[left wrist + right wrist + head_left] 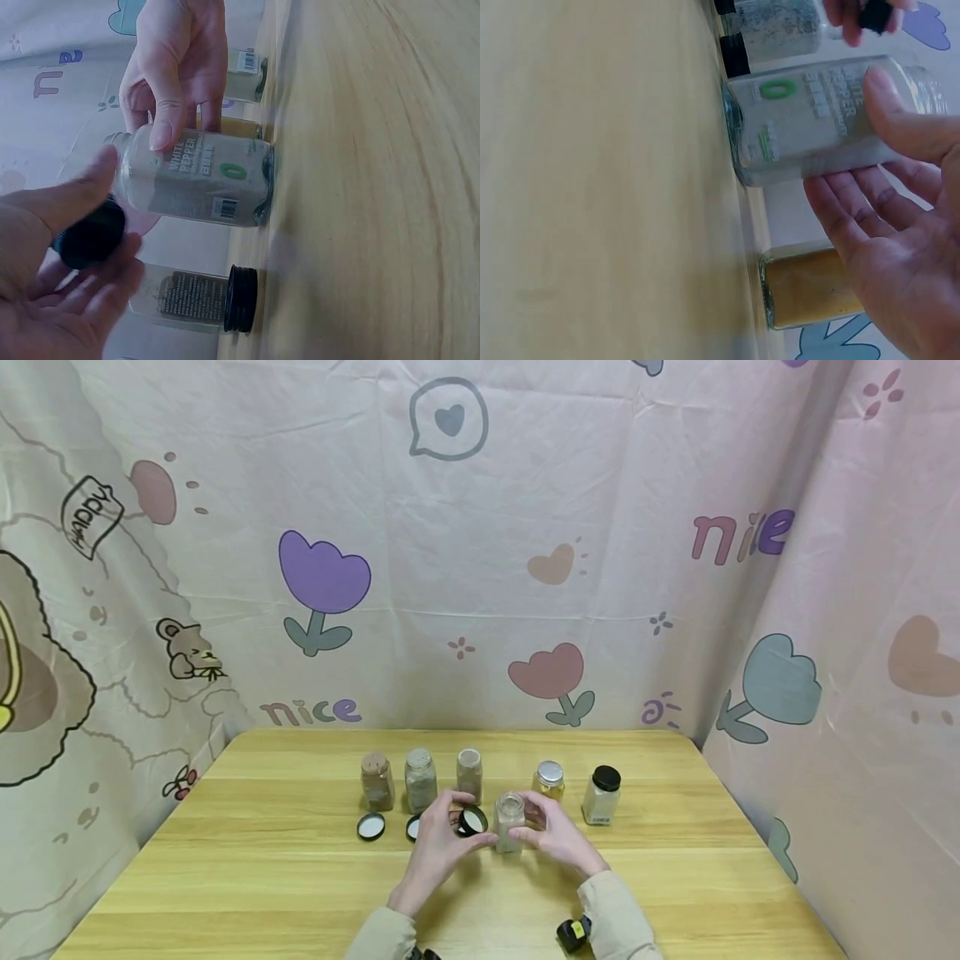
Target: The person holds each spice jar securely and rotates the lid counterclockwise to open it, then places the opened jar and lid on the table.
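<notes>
A clear glass jar labelled white pepper [217,176] stands upright on the table, filled with pale powder, its black lid off. My right hand [557,833] holds it from the right, thumb on the front and fingers around the far side. Just left of the jar, my left hand [438,839] pinches a black screw lid [472,821] between thumb and fingers. The lid is tilted, its pale lining facing up, and apart from the jar's mouth. In the right wrist view the pepper jar [810,120] fills the space beside my right thumb.
Behind my left hand stand a brown-powder jar [377,787], a greyish-green jar [421,785] and another brown jar [469,775]. Black-rimmed lids [371,827] lie in front of them. Rightward stand a yellow jar [550,783] with a silver cap and a black-capped pale jar [601,800].
</notes>
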`<state>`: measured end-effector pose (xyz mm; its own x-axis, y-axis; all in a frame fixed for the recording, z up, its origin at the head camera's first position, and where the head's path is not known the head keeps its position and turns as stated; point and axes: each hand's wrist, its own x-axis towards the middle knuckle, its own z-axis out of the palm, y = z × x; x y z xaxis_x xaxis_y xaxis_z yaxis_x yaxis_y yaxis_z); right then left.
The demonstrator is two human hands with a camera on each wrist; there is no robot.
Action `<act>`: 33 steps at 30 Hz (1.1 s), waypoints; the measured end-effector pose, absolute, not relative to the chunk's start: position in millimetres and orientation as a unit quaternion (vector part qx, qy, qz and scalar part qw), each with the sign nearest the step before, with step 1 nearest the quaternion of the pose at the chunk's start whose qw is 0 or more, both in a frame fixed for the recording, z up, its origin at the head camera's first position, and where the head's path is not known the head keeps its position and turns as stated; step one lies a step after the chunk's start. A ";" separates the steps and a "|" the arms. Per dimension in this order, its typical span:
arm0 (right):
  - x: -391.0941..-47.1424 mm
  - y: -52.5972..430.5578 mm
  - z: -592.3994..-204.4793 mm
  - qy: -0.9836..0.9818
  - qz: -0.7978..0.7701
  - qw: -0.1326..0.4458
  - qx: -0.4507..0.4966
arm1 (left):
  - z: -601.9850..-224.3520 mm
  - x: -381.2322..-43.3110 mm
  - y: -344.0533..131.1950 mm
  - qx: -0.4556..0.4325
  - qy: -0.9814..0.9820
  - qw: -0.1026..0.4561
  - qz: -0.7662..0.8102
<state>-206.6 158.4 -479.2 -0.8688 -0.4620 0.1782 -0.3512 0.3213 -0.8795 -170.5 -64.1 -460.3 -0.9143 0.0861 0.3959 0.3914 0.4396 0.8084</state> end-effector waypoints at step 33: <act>-221.0 109.3 -467.9 0.908 -0.399 -0.089 -0.089 | -477.7 -167.7 -61.4 -0.160 -0.884 0.092 -0.429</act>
<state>-221.0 109.3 -467.9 -0.9684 -0.0905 0.2325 -0.2324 0.6663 -0.7085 -167.7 -61.4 -477.7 -0.9319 0.2045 0.2996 0.3619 0.5802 0.7297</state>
